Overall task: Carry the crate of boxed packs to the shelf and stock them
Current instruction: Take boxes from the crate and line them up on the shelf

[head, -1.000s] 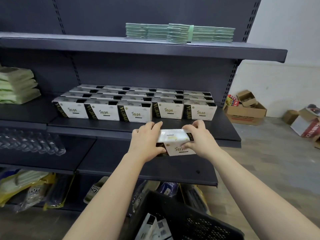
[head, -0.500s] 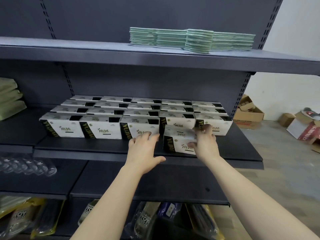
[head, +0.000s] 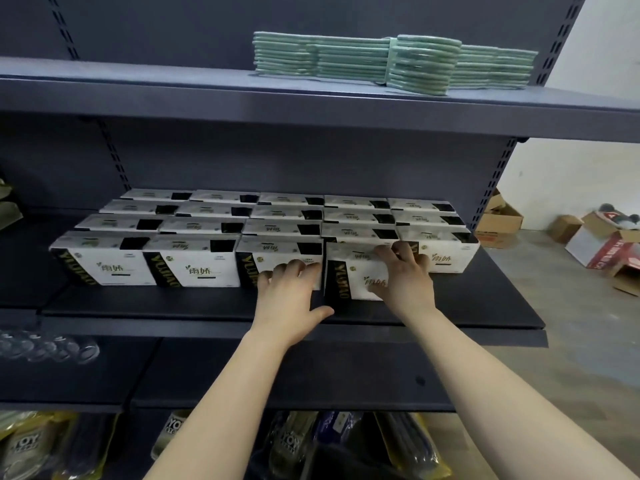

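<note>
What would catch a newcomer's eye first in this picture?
The neat block of white-and-black boxed packs sits on the middle shelf. In its front row, the right hand grips one pack set askew, while the left hand rests flat against the neighbouring pack. Above, a pale green stack lies on the top shelf, toward the right.

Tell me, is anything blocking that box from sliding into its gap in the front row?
Nothing visible. The box in the right hand sits at the gap's mouth, slightly askew; the left hand rests on the neighbouring box, beside its path.
</note>
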Demonstrator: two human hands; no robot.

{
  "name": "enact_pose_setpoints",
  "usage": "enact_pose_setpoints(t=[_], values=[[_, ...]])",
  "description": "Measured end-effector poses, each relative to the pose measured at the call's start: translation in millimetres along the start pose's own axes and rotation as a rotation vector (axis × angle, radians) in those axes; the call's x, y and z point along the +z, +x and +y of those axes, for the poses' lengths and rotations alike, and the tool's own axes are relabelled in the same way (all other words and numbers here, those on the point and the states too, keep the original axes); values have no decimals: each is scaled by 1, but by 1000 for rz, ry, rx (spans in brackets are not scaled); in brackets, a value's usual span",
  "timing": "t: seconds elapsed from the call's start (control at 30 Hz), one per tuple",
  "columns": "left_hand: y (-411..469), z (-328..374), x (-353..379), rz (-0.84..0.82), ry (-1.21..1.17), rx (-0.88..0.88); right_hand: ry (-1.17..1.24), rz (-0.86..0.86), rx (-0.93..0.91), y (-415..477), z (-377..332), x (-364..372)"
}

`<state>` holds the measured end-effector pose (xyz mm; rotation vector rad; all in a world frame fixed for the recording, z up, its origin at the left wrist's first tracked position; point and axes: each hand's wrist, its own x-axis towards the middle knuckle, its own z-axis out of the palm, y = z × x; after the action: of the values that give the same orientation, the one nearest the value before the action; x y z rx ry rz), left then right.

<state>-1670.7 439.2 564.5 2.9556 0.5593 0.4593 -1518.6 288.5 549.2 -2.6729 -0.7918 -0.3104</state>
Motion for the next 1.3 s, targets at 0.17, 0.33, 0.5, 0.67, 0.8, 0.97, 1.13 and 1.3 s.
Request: enact_pose_setpoints(t=[0.17,0.33,0.5,0.67,0.8,0.97,1.13,1.3], values=[[6,-4,4,-11,2,12,-41,-15,-6,15,-5,6],[5,-10,8,-25,7,11,-40,10,14,20,-7,12],[-2,-12,10,-42,0,13,-18,20,-5,16,-2,13],[-14,-7,9,-40,-5,29,62,-33,-29,7,8,1],[-25,3,8,-51,-18,41,136,69,-4,-20,11,-8],[-44,24,7,-61,-38,50,255,37,39,-61,26,-21],[-72,53,7,-75,-18,51,302,-38,35,-107,52,-28],[-105,83,11,-103,-25,33,299,-91,48,-152,76,-30]])
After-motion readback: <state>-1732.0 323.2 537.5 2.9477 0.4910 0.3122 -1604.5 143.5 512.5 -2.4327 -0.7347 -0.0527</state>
